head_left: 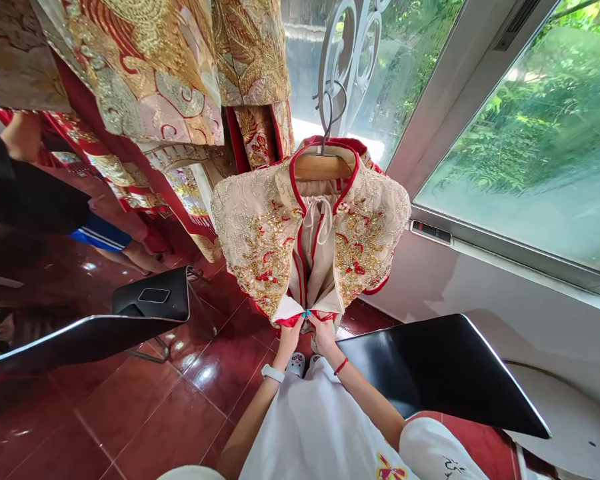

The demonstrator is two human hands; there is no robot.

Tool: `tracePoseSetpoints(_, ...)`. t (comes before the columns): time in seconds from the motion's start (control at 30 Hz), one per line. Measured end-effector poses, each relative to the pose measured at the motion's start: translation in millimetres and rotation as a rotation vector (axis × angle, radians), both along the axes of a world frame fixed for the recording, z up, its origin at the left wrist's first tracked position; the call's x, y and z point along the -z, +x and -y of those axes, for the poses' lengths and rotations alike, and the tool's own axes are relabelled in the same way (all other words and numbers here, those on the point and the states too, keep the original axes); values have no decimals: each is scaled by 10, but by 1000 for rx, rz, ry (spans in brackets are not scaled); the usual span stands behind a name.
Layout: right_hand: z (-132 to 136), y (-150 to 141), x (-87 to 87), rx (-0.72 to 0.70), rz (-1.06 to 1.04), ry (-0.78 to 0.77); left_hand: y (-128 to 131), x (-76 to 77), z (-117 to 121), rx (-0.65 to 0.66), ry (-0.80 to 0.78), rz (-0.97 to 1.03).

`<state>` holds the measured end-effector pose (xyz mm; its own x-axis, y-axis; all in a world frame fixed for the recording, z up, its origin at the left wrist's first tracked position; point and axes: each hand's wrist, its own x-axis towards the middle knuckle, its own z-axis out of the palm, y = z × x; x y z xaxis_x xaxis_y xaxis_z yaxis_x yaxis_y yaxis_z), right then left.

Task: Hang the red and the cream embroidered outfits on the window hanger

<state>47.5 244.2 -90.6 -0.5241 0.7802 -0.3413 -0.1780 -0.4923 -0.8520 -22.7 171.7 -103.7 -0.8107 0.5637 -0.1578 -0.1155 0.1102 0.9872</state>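
Note:
A cream jacket [250,213] with red piping, gold beading and red embroidery hangs in front of me on a wooden hanger [320,167]. The hanger's metal hook is caught on a white scrolled metal frame [337,47]. Down at the front hem, my left hand [291,335] and my right hand [323,333] pinch the two front edges close together. White and red lining is folded outward there, and my thumbs meet at the middle. Above them the front gapes, with a cream tie bow [319,217] at the neck. Fingers behind the cloth are hidden.
More embroidered garments [155,73] hang at the upper left. Black chairs stand at left [153,293] and right [430,367]. A window [535,133] with a sill runs along the right, holding a small dark box [431,232]. Another person's arm and leg show at far left.

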Motion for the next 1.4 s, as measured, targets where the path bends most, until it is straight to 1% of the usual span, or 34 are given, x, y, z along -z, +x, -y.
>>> tracePoseSetpoints(0.17, 58, -50, -4, 43, -23, -81, 32, -8, 24, 38, 1, -9)
tracePoseSetpoints(0.27, 58, -65, -12, 23, -7, -85, 43, -53, 37, 59, 25, 7)
tracePoseSetpoints(0.33, 31, -54, -37, -14, 8, -90, 39, -95, 47, 68, 53, 41)
tracePoseSetpoints(0.4, -25, -9, -83, -80, 24, -104, 34, -136, 63, 75, 70, 111)
tracePoseSetpoints(0.47, -105, 82, -149, -183, 56, -130, 39, -170, 86, 85, 72, 191)
tracePoseSetpoints(0.57, -236, 277, -254, -428, 195, -180, 64, -204, 120, 103, 63, 262)
tracePoseSetpoints(0.63, -301, 399, -302, -559, 297, -228, 83, -216, 132, 115, 60, 282)
tracePoseSetpoints(0.7, -328, 483, -317, -600, 333, -284, 97, -222, 133, 126, 62, 299)
tracePoseSetpoints(0.77, -316, 536, -299, -608, 346, -327, 109, -223, 131, 138, 67, 311)
tracePoseSetpoints(0.8, -300, 560, -282, -600, 375, -321, 114, -222, 132, 145, 69, 316)
tracePoseSetpoints(0.9, -245, 647, -237, -539, 520, -225, 132, -227, 147, 164, 75, 329)
tracePoseSetpoints(0.97, -226, 699, -241, -500, 569, -138, 144, -242, 161, 173, 80, 336)
tracePoseSetpoints(1.07, -215, 685, -312, -491, 497, -24, 155, -282, 168, 181, 83, 342)
tracePoseSetpoints(1.17, -184, 545, -388, -484, 358, 85, 154, -333, 157, 181, 77, 346)
tracePoseSetpoints(1.3, -118, 368, -406, -417, 265, 139, 142, -379, 142, 177, 52, 347)
tracePoseSetpoints(1.4, -91, 333, -402, -361, 254, 178, 137, -388, 141, 178, 39, 337)
